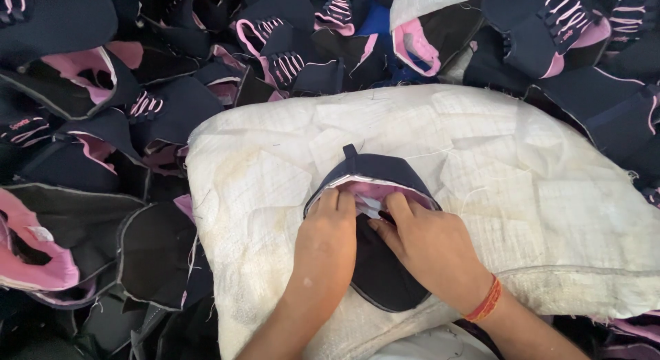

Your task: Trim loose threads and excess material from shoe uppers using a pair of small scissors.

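Observation:
A navy shoe upper with pink lining and a small pull tab at its far end lies on a white woven sack on my lap. My left hand presses its fingers into the upper's opening on the left side. My right hand, with an orange thread band at the wrist, pinches the pink and white lining edge inside the opening. A dark tongue piece lies under and between both hands, reaching toward me.
Heaps of similar navy and pink shoe uppers with pink laces surround the sack on the left, back and right. Dark grey-edged pieces lie at the lower left. Another white sack shows at the top.

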